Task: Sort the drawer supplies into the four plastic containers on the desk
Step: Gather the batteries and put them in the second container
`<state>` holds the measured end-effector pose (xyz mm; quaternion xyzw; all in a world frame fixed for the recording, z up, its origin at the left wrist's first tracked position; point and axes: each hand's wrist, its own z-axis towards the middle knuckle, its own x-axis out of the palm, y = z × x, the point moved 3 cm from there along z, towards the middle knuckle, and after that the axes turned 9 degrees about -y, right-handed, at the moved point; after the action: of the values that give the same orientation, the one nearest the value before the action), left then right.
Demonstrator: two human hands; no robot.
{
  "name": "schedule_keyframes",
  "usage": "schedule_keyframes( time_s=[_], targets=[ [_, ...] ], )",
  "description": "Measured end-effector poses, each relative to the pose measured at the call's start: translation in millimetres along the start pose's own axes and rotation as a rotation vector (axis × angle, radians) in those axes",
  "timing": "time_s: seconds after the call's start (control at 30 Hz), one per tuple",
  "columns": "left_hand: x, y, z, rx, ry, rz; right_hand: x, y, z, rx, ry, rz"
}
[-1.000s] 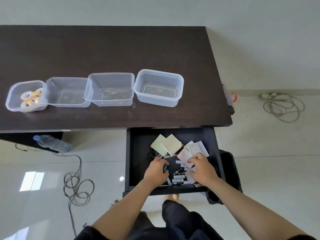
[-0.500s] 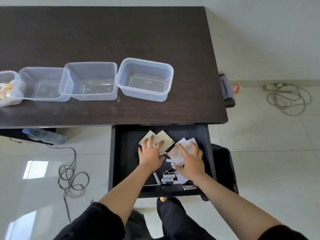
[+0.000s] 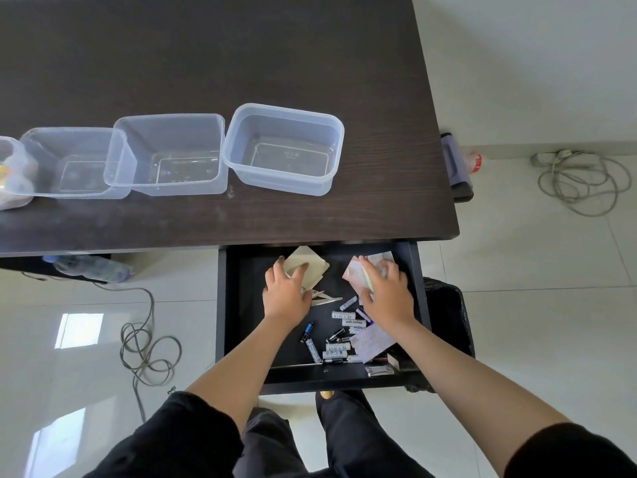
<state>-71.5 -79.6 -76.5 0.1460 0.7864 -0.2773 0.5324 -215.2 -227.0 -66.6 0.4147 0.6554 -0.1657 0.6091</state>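
Note:
The open drawer (image 3: 228,315) under the desk holds yellow sticky notes (image 3: 312,265), pink note sheets (image 3: 355,274), a patterned sheet (image 3: 372,340) and several batteries (image 3: 344,322). My left hand (image 3: 286,293) grips the yellow sticky notes, thumb on one side and fingers on the other. My right hand (image 3: 387,293) curls over the pink note sheets and holds them. On the desk (image 3: 241,56) stand four clear containers in a row: the right one (image 3: 284,110), the middle one (image 3: 169,119) and another (image 3: 70,132) look empty. The leftmost (image 3: 10,198), cut off by the frame edge, holds tape rolls.
A black bin (image 3: 448,315) stands just right of the drawer. A water bottle (image 3: 91,268) lies under the desk, with cable coils on the floor at left (image 3: 148,346) and far right (image 3: 582,182). A bottle (image 3: 462,163) sits by the desk's right edge.
Both hands have moved toward the drawer's back. The left hand went from lying flat on the yellow notes to gripping them, and the right hand gathered the pink sheets. The view shifted right.

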Motion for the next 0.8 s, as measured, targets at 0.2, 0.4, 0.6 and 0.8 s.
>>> schedule_keyframes(
  time_s=[0.2,0.4,0.6,0.8],
  targets=[
    [-3.9,-4.6,-14.2,0.064,-0.108,0.056,-4.5,2.8,-0.8,-0.064,-0.032,0.010],
    [10.1,-18.9,-47.6,0.218,0.075,-0.099,8.4,2.1,-32.0,-0.364,0.159,-0.010],
    [26.8,-4.5,-69.5,-0.069,0.260,0.032,21.6,16.3,-39.8,-0.362,0.295,-0.113],
    [32.6,-7.4,-67.6,-0.080,0.378,-0.076,30.7,23.7,-42.4,-0.491,0.238,-0.278]
  ],
)
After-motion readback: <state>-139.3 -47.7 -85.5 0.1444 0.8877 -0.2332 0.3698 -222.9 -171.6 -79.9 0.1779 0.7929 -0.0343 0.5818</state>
